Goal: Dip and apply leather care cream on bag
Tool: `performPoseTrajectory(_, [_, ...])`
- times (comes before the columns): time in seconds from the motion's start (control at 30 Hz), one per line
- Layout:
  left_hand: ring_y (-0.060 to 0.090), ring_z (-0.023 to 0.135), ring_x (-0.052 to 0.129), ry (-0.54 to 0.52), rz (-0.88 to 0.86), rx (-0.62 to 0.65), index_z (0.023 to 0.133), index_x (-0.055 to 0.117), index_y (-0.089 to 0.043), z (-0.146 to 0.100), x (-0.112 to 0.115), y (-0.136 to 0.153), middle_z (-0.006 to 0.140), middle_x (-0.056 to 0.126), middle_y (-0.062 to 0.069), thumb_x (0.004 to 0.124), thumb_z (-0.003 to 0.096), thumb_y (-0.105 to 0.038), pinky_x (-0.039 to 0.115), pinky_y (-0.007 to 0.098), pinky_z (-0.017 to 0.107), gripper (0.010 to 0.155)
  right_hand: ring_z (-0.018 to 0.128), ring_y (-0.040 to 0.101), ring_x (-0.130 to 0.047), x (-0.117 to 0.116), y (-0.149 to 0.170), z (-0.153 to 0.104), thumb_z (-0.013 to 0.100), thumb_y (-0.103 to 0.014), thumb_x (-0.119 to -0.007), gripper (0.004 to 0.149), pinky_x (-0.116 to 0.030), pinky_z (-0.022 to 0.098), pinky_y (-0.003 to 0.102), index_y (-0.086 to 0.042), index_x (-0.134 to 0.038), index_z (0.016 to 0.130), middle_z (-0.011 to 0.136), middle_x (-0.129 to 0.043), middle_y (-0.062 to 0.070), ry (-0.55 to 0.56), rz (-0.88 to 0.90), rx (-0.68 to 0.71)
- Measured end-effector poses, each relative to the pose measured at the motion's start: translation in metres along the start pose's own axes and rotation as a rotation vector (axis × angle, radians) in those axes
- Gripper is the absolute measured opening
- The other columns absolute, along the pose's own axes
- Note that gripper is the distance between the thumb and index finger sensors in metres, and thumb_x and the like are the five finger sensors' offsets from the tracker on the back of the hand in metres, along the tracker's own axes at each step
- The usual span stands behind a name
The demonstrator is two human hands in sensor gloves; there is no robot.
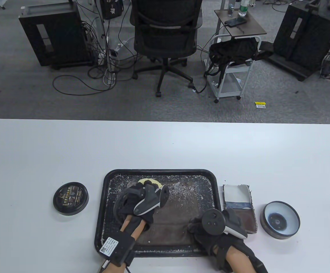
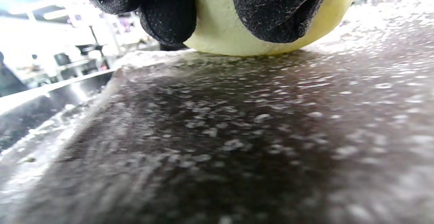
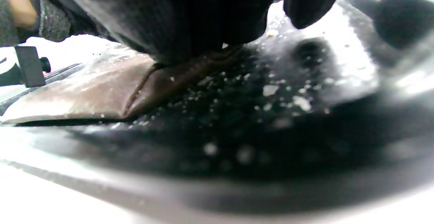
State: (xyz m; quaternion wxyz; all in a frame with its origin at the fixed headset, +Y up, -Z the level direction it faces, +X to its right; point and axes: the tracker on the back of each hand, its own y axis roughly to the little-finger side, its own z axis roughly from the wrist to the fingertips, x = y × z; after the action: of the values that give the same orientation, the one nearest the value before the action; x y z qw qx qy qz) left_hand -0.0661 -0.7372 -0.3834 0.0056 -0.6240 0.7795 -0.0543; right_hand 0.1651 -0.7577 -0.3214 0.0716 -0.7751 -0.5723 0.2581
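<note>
Bag (image 1: 169, 224): flat brown leather piece lying in the black tray (image 1: 213, 182) at 6 o'clock on the table (image 1: 165, 148). Far end of the leather and the tray floor are speckled white, near end looks mostly bare brown.

Yellow sponge (image 1: 150, 182) sits on the bag's far-left area, about 11 o'clock within the tray. Left wrist view shows it pressed onto the speckled leather.

Progress, my read: cream is already going on, application mid-way. Far part looks covered, near half probably still to do, so likely another dip first.

Open cream tin (image 1: 280, 219) at 3 o'clock of the tray, its lid (image 1: 71, 198) at 9 o'clock. A second small pouch (image 1: 238, 207) lies between tray and tin.

Left hand (image 1: 142, 204): fingers curled over the sponge, gripping it, pushing it down on the leather.

Right hand (image 1: 210, 227): at the tray's 5 o'clock corner, pinning the bag's near-right edge. Right wrist view shows glove on the leather edge, but can't tell whether fingers lie flat or pinch.
</note>
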Motion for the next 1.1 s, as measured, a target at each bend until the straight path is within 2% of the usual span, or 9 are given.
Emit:
performPoseTrajectory(0.23, [0.022,0.074,0.086,0.016,0.051,-0.075,0.094,0.067,-0.039,-0.003,-0.003,0.013,0.102,0.067,-0.010,0.083,0.0397,-0.040,0.075,0.039,0.055,0.056,0.091,0.028,-0.074,0.000,-0.004,0.001,0.042,-0.029,-0.081,0.043,-0.064,0.066,0.059,-0.023,-0.088,0.085,0.095,-0.081,0.002,0.004,-0.040,-0.012])
performPoseTrajectory(0.37, [0.022,0.072,0.089,0.044,0.079,-0.146,0.093,0.068,-0.038,-0.003,-0.003,0.021,0.101,0.069,-0.008,0.083,0.0395,-0.041,0.077,0.039,0.053,0.056,0.091,0.030,-0.073,0.000,-0.007,0.001,0.041,-0.038,-0.085,0.049,-0.064,0.066,0.059,-0.021,-0.087,0.086,0.097,-0.080,0.004,-0.011,-0.066,0.004])
performPoseTrajectory(0.53, [0.022,0.068,0.093,0.087,0.142,-0.234,0.092,0.070,-0.036,-0.002,-0.001,0.029,0.099,0.073,-0.007,0.084,0.0387,-0.042,0.080,0.038,0.050,0.056,0.093,0.033,-0.070,-0.003,-0.010,-0.001,0.037,-0.047,-0.090,0.060,-0.064,0.066,0.060,-0.019,-0.082,0.090,0.099,-0.076,0.006,-0.029,-0.108,0.039])
performPoseTrajectory(0.67, [0.022,0.067,0.094,0.113,0.162,-0.290,0.092,0.071,-0.036,-0.001,0.002,0.033,0.098,0.075,-0.006,0.084,0.0387,-0.043,0.081,0.038,0.049,0.056,0.096,0.038,-0.060,-0.009,-0.013,-0.003,0.036,-0.053,-0.088,0.073,-0.062,0.066,0.061,-0.016,-0.072,0.098,0.105,-0.064,0.011,-0.090,-0.102,0.091])
performPoseTrajectory(0.7, [0.022,0.067,0.094,0.112,0.167,-0.298,0.092,0.071,-0.036,-0.001,0.002,0.033,0.098,0.075,-0.007,0.084,0.0387,-0.043,0.081,0.038,0.049,0.056,0.097,0.040,-0.057,-0.010,-0.014,-0.003,0.034,-0.057,-0.089,0.080,-0.060,0.067,0.062,-0.014,-0.071,0.099,0.106,-0.061,0.012,-0.116,-0.089,0.109])
performPoseTrajectory(0.73, [0.022,0.067,0.094,0.103,0.171,-0.308,0.092,0.071,-0.036,-0.002,0.001,0.034,0.098,0.074,-0.007,0.084,0.0388,-0.043,0.081,0.038,0.049,0.056,0.098,0.041,-0.052,-0.012,-0.016,-0.004,0.033,-0.065,-0.084,0.089,-0.056,0.068,0.063,-0.012,-0.066,0.102,0.109,-0.056,0.014,-0.151,-0.083,0.122])
performPoseTrajectory(0.8, [0.022,0.068,0.093,0.094,0.161,-0.309,0.093,0.070,-0.036,-0.002,0.003,0.036,0.098,0.074,-0.007,0.084,0.0389,-0.042,0.080,0.038,0.050,0.056,0.098,0.044,-0.050,-0.015,-0.021,-0.004,0.031,-0.067,-0.084,0.095,-0.055,0.068,0.065,-0.009,-0.064,0.104,0.109,-0.053,0.017,-0.157,-0.078,0.134])
performPoseTrajectory(0.93, [0.023,0.068,0.092,0.078,0.086,-0.296,0.093,0.070,-0.034,0.001,0.008,0.041,0.098,0.073,-0.005,0.084,0.0389,-0.042,0.080,0.038,0.050,0.056,0.096,0.045,-0.057,-0.017,-0.033,-0.003,0.033,-0.062,-0.086,0.089,-0.062,0.066,0.062,-0.010,-0.065,0.102,0.108,-0.057,0.017,-0.118,-0.218,0.138])
performPoseTrajectory(1.1, [0.023,0.065,0.092,0.055,0.067,-0.255,0.093,0.071,-0.031,0.001,0.010,0.036,0.097,0.075,-0.002,0.085,0.0388,-0.041,0.080,0.037,0.049,0.057,0.096,0.045,-0.058,-0.016,-0.035,-0.002,0.033,-0.061,-0.086,0.088,-0.062,0.066,0.063,-0.010,-0.066,0.102,0.107,-0.057,0.017,-0.128,-0.211,0.117])
